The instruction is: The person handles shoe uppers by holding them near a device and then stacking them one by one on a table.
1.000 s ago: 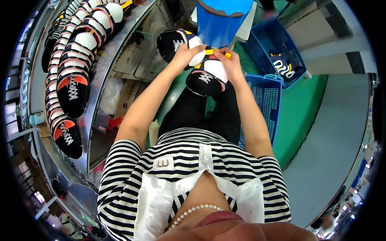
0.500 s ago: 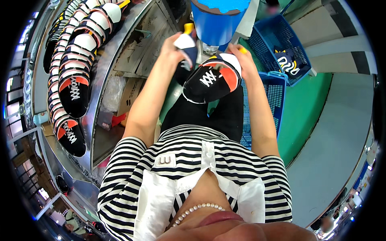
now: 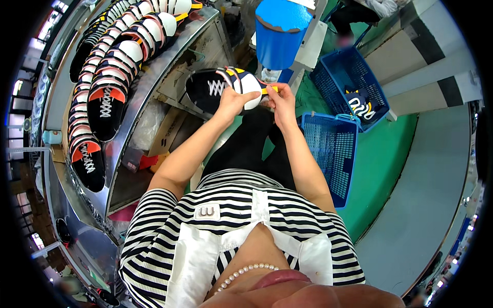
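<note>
Two black-and-white shoe uppers (image 3: 203, 95) with white laces are held in front of me above my knees, toe pointing left. They overlap, one seeming to sit inside the other. My left hand (image 3: 233, 104) grips their near side, thumb across the white heel part. At the heel end, my right hand (image 3: 281, 100) has its thumb and fingers closed on a yellow pull tab (image 3: 269, 90). The undersides of the uppers and some of my left fingers are hidden.
Long nested rows of similar uppers (image 3: 114, 82) lie on a metal table (image 3: 154, 82) at the left. A blue bucket (image 3: 280, 46) stands ahead. To the right are an upper blue basket (image 3: 328, 72) holding dark pieces and a nearer blue basket (image 3: 334, 169).
Half a second ago each hand held an upper apart from the other. Now the uppers are together, turned toe-left, and my right hand has moved left onto the yellow tab.
</note>
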`<state>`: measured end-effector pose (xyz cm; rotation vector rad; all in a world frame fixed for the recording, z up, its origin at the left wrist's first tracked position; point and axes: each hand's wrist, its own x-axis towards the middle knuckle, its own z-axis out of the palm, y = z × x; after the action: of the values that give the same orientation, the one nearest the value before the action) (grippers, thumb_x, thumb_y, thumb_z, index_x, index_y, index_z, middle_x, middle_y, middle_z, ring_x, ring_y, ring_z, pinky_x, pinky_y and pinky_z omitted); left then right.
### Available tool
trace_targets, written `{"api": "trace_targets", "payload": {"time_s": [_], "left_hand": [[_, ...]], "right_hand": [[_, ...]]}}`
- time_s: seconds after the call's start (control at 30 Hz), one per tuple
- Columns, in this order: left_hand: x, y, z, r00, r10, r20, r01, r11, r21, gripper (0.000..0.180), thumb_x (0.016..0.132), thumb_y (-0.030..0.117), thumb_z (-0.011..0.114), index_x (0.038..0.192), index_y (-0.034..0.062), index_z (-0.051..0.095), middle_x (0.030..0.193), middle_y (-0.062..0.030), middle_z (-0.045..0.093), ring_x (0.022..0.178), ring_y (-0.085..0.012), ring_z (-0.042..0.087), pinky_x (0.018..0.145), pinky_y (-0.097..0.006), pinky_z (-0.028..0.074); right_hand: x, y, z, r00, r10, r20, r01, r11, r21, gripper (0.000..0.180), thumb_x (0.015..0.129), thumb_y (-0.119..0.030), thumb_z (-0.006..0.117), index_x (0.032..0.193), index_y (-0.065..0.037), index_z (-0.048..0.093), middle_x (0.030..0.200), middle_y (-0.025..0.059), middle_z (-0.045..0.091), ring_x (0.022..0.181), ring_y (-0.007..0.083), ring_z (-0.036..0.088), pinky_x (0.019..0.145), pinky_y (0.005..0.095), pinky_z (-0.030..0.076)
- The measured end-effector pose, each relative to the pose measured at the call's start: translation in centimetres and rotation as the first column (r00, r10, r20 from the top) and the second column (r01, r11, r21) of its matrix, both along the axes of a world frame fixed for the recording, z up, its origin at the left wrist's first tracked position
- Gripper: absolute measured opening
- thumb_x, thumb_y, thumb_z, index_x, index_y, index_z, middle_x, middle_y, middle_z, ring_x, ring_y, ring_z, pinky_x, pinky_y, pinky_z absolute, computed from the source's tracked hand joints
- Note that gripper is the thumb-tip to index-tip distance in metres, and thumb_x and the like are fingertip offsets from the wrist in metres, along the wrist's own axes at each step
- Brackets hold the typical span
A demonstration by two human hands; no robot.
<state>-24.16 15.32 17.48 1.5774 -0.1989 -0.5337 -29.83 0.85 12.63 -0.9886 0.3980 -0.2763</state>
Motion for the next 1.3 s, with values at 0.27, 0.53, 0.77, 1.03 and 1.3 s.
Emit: {"api": "trace_targets", "payload": {"time_s": [0.27,0.53,0.77,1.03,1.3], "left_hand": [[8.1,-3.4,-1.8,0.978,-0.106,0.179,0.064,0.971,0.228,0.031,0.064,0.021,0.076,0.084,0.0009,0.065,0.076,-0.0094,0.065,0.069,-0.0177,0.06,0.064,-0.03,0.045],[10.4,-3.9,-4.5,0.7,-0.127,-0.702,-0.215,0.901,-0.377,0.021,0.079,0.005,0.067,0.097,-0.0035,0.059,0.091,-0.0148,0.066,0.08,-0.0242,0.066,0.069,-0.04,0.054],[6.4,7.0,-3.1,0.683,0.109,-0.723,-0.63,0.588,-0.507,0.033,0.084,0.014,0.063,0.111,-0.0024,0.053,0.105,-0.0177,0.061,0.095,-0.0319,0.062,0.083,-0.047,0.051],[-2.2,19.4,0.1,0.738,0.49,-0.463,-0.653,0.691,-0.31,0.043,0.076,0.007,0.071,0.114,-0.0008,0.053,0.1,-0.0063,0.061,0.09,-0.0139,0.06,0.079,-0.027,0.048],[0.2,20.4,-0.3,0.51,0.553,-0.659,-0.806,0.575,-0.141,0.04,0.079,0.007,0.068,0.115,-0.0035,0.053,0.102,-0.0088,0.063,0.089,-0.0146,0.061,0.08,-0.027,0.049]], "right_hand": [[3.7,-3.3,-3.2,0.998,-0.069,0.007,0.062,0.934,0.351,0.006,0.086,-0.001,0.06,0.089,-0.003,0.056,0.086,0.0072,0.06,0.073,0.0149,0.063,0.068,0.023,0.055],[5.6,-4.9,-3.7,0.992,0.018,-0.123,0.027,0.936,0.35,0.004,0.087,0.001,0.05,0.087,-0.001,0.053,0.077,0.0076,0.057,0.063,0.0144,0.055,0.051,0.0228,0.045],[1.6,-0.7,-6.4,0.846,0.094,-0.525,-0.392,0.777,-0.492,0.017,0.084,-0.018,0.063,0.094,-0.006,0.054,0.072,0.0016,0.059,0.052,0.0093,0.053,0.04,0.0221,0.04],[21.9,4.2,-9.0,0.658,-0.14,-0.74,-0.662,-0.576,-0.479,0.058,0.078,-0.017,0.064,0.127,-0.001,0.037,0.149,0.0213,0.012,0.107,0.0367,0.057,0.085,0.0414,0.05],[31.9,1.7,-16.8,0.556,-0.44,-0.705,-0.492,-0.858,0.147,0.036,0.088,-0.019,0.052,0.122,-0.007,0.055,0.136,0.015,0.043,0.114,0.0268,0.055,0.084,0.0391,0.051]]}}
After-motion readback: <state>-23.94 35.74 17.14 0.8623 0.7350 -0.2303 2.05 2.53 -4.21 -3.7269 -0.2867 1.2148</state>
